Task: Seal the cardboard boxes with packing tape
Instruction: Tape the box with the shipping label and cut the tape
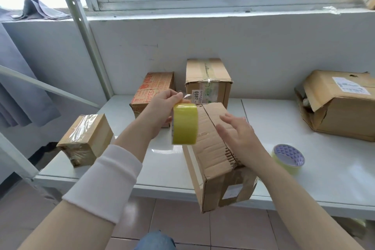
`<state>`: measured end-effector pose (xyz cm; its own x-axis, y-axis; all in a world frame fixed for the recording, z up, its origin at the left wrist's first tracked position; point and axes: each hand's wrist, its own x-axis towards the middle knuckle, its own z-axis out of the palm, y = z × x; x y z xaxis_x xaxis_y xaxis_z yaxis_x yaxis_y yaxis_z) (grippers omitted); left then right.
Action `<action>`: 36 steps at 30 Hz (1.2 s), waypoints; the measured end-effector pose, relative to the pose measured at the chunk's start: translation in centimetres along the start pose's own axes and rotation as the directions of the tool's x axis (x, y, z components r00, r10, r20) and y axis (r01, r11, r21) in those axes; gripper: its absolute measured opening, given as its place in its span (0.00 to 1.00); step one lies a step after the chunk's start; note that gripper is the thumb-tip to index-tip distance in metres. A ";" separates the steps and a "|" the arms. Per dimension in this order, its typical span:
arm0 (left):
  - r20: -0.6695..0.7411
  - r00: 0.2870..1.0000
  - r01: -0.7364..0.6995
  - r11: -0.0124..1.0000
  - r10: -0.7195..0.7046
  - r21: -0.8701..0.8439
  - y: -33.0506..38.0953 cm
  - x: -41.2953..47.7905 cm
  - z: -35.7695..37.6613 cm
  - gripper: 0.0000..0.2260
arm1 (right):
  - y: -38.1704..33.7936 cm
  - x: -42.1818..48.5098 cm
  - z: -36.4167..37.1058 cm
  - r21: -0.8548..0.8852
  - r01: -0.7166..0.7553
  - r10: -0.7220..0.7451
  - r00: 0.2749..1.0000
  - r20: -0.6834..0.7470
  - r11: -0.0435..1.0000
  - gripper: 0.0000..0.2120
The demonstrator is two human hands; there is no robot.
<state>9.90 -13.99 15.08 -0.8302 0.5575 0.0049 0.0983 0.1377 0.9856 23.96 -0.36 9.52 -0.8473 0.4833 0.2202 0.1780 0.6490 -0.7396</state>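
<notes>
The box (pixel 211 148) sits at the near edge of the shelf (pixel 304 128), its near end overhanging. Its long axis runs near to far, the far end leaning slightly left, and the top seam follows it. I judge that seam untaped, so this 1 is only starting. My left hand (pixel 162 107) grips the roll (pixel 184 124) above the far-left corner, fingertips pinching the free end. My right hand (pixel 237 132) is spread flat over the top, holding nothing. The small box (pixel 85 138) on the left looks sealed; the right box (pixel 341 107) gapes open.
</notes>
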 end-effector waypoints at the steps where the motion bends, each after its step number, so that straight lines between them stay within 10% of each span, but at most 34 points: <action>1: 0.001 1.000 -0.013 0.997 0.013 -0.076 0.3 -0.3 0.6 0.09 | -0.6 -0.5 -0.2 0.120 0.056 -0.051 0.998 -0.039 0.991 0.29; 9: -0.020 1.000 -0.006 0.951 0.000 -0.308 -0.2 -0.9 4.6 0.04 | -1.4 -2.1 -0.2 0.304 0.069 -0.072 0.997 0.000 0.950 0.03; 17: -0.016 0.999 0.045 0.970 -0.050 -0.238 -0.3 -0.2 5.2 0.07 | 0.1 -2.5 -0.6 0.339 0.031 -0.050 0.998 0.048 0.940 0.06; 26: -0.113 0.920 -0.325 0.891 0.375 0.315 0.4 0.4 4.6 0.05 | 0.0 -2.5 -0.9 0.337 0.060 -0.046 0.998 -0.050 0.940 0.16; 36: -0.105 0.861 -0.476 0.861 0.497 0.178 7.2 -0.2 4.0 0.07 | -2.0 -1.6 -1.0 0.406 0.012 0.022 0.997 -0.078 0.914 0.12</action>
<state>13.00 -9.84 21.52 -0.7239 0.4623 0.5121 0.5773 -0.0004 0.8165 25.49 -1.80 11.26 -0.8016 0.5417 0.2530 -0.0505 0.3604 -0.9315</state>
